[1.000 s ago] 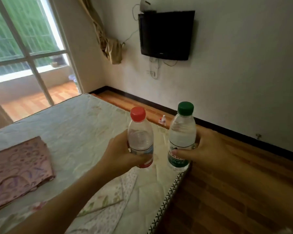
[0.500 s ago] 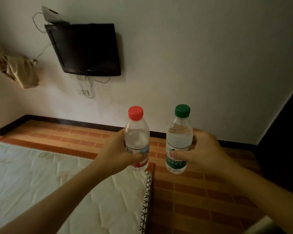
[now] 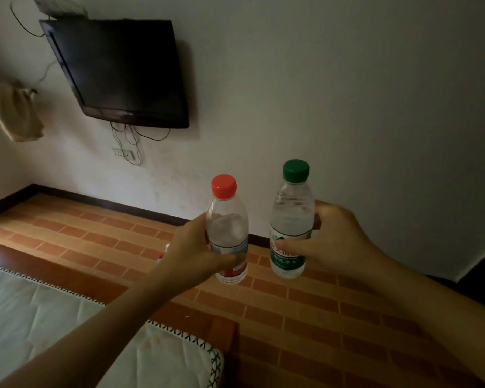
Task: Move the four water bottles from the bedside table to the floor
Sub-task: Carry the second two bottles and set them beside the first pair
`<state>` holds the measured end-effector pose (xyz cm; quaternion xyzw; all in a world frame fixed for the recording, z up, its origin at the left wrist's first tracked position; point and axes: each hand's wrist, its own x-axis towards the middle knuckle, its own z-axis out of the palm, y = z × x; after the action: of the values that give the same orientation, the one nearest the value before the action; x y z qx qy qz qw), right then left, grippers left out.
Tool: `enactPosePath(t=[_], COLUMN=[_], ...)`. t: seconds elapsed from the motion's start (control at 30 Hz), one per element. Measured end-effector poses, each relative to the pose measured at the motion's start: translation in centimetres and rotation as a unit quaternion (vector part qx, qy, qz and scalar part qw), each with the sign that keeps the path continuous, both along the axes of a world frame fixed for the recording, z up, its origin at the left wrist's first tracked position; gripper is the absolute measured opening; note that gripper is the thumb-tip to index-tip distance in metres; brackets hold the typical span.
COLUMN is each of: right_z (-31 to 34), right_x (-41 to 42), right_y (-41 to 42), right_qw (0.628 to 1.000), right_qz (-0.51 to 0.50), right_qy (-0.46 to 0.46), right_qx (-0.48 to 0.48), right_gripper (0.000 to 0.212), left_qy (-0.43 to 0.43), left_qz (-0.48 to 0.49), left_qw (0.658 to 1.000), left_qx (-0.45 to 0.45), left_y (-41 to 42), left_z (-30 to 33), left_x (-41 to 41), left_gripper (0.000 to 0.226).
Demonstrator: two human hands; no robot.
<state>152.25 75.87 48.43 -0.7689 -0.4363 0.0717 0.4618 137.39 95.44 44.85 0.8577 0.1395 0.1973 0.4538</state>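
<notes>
Holding both bottles upright in the air, we have our left hand wrapped round the red-capped bottle and our right hand round the green-capped bottle. Below the hands lies the floor; releasing early would likely topple them.

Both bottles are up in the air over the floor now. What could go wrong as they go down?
Each hand grips only the lower label area: the left hand on the red-capped bottle, the right hand on the green-capped bottle, so either might slip or land tilted and topple. They are close together and could knock. A small object on the floor behind the left hand may obstruct placement.
</notes>
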Motion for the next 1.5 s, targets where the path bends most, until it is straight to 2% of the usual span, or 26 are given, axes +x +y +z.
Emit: enactPosePath(t=[0.27, 0.57, 0.73, 0.93, 1.1, 1.3, 1.4, 1.5], right_z=[-1.3, -1.7, -2.5, -3.8, -4.4, -6.4, -9.0, -12.5], right_x=[14.1, 29.9, 36.8, 43.7, 46.5, 44.9, 43.4, 41.8], right_y=[9.8, 24.8, 33.3, 43.2, 50.3, 58.1, 62.1, 65.9], right_qw=[0.999, 0.992, 0.982, 0.951, 0.915, 0.872, 0.865, 0.859], right_qz=[0.050, 0.126, 0.190, 0.310, 0.404, 0.489, 0.502, 0.511], right_qy=[-0.002, -0.005, 0.001, 0.003, -0.001, 0.013, 0.011, 0.004], right_qx=[-0.002, -0.008, -0.008, 0.001, -0.008, -0.010, -0.016, -0.034], right_gripper=[0.048, 0.047, 0.052, 0.056, 0.047, 0.043, 0.043, 0.040], left_qy=[0.001, -0.012, 0.000, -0.003, -0.004, -0.003, -0.011, -0.003], left_qz=[0.064, 0.154, 0.215, 0.324, 0.426, 0.529, 0.557, 0.563], left_qw=[0.998, 0.988, 0.975, 0.945, 0.904, 0.849, 0.831, 0.827], left_qx=[0.011, 0.033, 0.054, 0.048, 0.025, 0.012, -0.002, -0.004], left_y=[8.8, 21.2, 26.5, 30.4, 32.0, 35.3, 38.1, 41.4], left_z=[-1.3, -0.9, -0.5, -1.1, -2.2, -4.6, -6.9, -10.1], left_x=[11.8, 25.3, 30.7, 35.7, 37.1, 35.8, 35.2, 34.6], left_gripper=[0.056, 0.055, 0.062, 0.058, 0.059, 0.065, 0.064, 0.064])
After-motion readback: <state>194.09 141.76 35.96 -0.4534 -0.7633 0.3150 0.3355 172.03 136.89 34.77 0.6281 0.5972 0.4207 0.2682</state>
